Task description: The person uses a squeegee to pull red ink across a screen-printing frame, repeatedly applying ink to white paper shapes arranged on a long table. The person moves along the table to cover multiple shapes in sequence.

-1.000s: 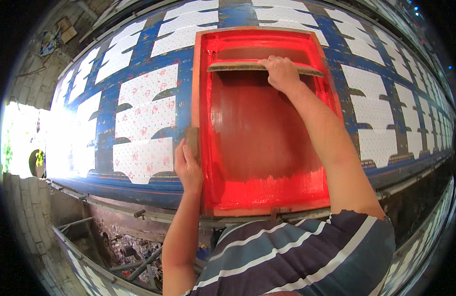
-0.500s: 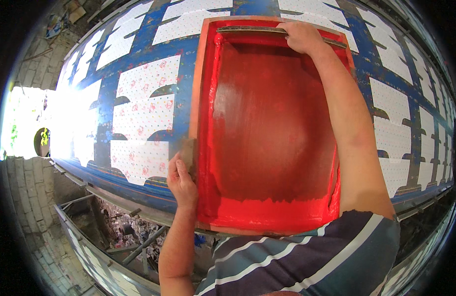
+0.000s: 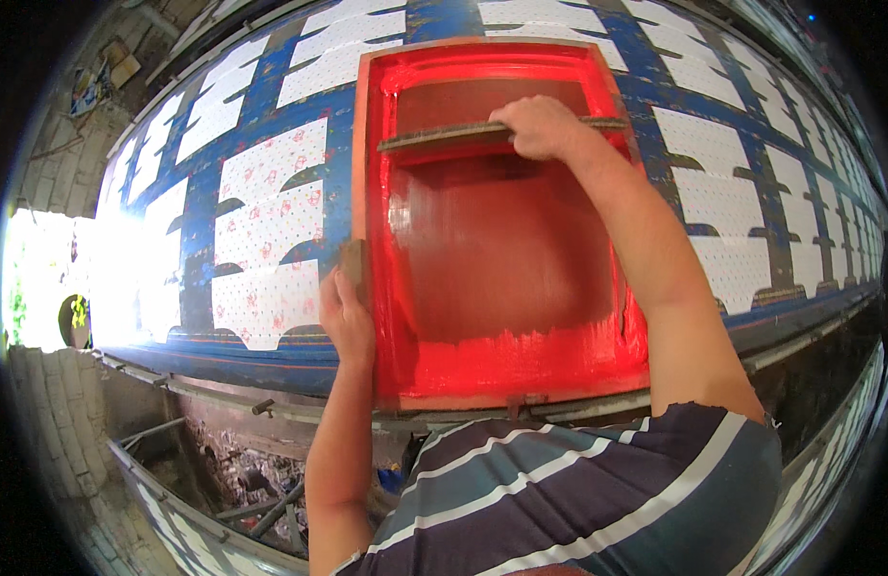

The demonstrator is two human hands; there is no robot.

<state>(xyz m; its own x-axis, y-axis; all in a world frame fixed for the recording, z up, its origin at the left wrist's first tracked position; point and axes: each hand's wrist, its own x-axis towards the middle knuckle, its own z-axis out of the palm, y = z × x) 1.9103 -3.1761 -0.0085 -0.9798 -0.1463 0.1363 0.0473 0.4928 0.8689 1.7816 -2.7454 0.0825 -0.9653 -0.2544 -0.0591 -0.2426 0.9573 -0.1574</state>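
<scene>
Gripping a long, narrow, dark-edged squeegee bar (image 3: 444, 136), the right hand (image 3: 540, 127) shows in the head view with its fingers folded over the upper edge, closed on it right of the bar's middle. The bar lies crosswise, slightly tilted, in the upper part of a large rectangular orange-red printing frame (image 3: 364, 173), over its brownish-red mesh panel (image 3: 492, 259). Thick, glossy bright-red ink (image 3: 521, 355) forms a broad band along the panel's near end, with more along the inner sides.

The left hand (image 3: 348, 312) is at the frame's left outer side, closed about the lower end of a small brown block (image 3: 353, 259) that stands against that side; how tight the hold is, I cannot tell.

Beneath the frame runs a long, paint-stained blue table (image 3: 338, 192). Left of the frame, near the left hand, lies a white notched sheet with small dots and red printed motifs (image 3: 271, 259); to the right lie white notched sheets with dots (image 3: 713, 192). A striped dark shirt (image 3: 559, 490) fills the lower edge, and pale scraps (image 3: 252, 470) lie below the table's near edge. Farther left, a brick surface (image 3: 69, 413) borders a glaring bright opening (image 3: 45, 278).
</scene>
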